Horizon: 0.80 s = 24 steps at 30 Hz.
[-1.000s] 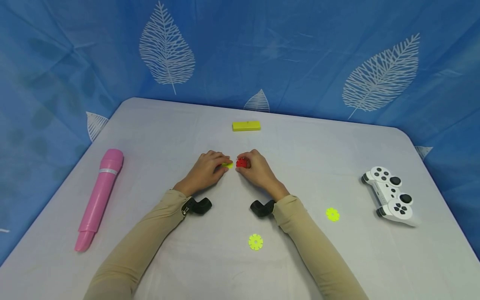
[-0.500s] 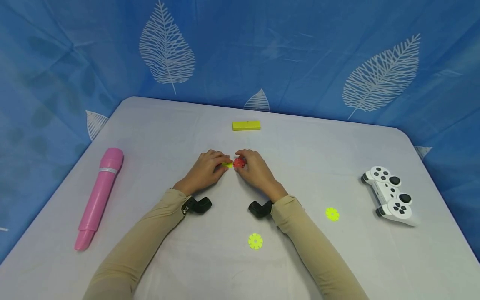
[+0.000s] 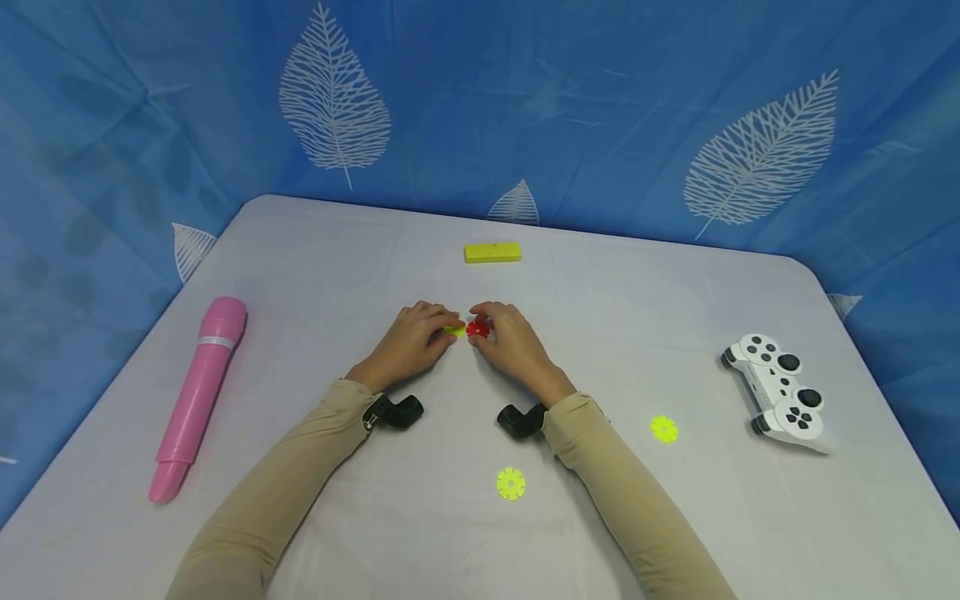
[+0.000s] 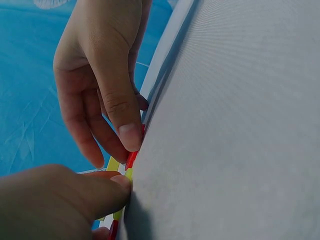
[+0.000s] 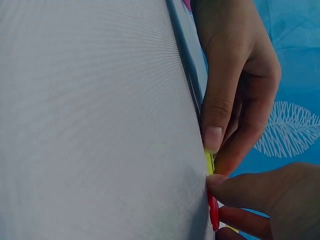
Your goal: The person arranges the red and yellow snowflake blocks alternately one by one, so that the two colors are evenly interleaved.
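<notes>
My left hand (image 3: 408,343) pinches a yellow notched plastic disc (image 3: 457,331) low over the table, and its fingers hide most of it. Facing it, my right hand (image 3: 517,346) holds a red notched disc (image 3: 477,330) between thumb and fingers. The two discs meet or nearly meet edge to edge; whether their notches interlock I cannot tell. In the left wrist view, a further bit of red (image 4: 113,230) shows under my left hand. Seen from the right wrist, the thumb (image 5: 218,183) lies on the red disc's edge.
Two loose yellow notched discs lie nearer, one in front (image 3: 511,483) and one to the right (image 3: 664,429). A yellow block (image 3: 492,252) sits behind the hands. A pink microphone (image 3: 200,392) lies left, a white game controller (image 3: 780,392) right.
The red disc has moved slightly left, up to the yellow disc, and has turned in my right fingers to lie flatter. My left hand stays in place.
</notes>
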Available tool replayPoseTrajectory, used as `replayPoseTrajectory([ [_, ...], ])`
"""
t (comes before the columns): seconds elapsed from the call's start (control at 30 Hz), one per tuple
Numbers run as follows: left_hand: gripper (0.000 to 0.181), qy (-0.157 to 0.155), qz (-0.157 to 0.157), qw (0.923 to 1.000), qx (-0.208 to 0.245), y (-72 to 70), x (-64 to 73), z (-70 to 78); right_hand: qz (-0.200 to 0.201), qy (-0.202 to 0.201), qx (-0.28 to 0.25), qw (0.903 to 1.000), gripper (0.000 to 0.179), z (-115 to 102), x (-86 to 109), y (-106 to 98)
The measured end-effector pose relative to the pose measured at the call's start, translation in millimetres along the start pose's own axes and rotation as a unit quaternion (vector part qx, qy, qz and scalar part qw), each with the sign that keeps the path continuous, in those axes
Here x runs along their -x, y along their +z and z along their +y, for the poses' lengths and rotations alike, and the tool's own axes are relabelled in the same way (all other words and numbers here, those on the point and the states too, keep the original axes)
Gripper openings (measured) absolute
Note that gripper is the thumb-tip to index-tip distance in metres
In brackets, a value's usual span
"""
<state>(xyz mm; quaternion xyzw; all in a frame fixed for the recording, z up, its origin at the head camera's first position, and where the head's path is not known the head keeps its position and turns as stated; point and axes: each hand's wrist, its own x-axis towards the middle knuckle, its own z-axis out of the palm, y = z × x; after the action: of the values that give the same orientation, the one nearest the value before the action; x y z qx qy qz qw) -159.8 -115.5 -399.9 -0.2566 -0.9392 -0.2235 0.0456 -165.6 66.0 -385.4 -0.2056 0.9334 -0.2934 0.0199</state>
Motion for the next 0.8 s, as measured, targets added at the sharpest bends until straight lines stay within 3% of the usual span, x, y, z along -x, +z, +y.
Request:
replayPoseTrajectory([
  [0.6, 0.023, 0.002, 0.007, 1.0, 0.004, -0.2, 0.7, 2.3, 0.008, -0.011, 0.016, 0.9998, 0.039, 1.7, 2.9, 1.3],
  [0.8, 0.023, 0.004, 0.007, 1.0, 0.0, 0.7, 0.9, 1.4, -0.015, -0.006, 0.005, 0.9999, 0.043, 2.5, 5.5, -1.6],
])
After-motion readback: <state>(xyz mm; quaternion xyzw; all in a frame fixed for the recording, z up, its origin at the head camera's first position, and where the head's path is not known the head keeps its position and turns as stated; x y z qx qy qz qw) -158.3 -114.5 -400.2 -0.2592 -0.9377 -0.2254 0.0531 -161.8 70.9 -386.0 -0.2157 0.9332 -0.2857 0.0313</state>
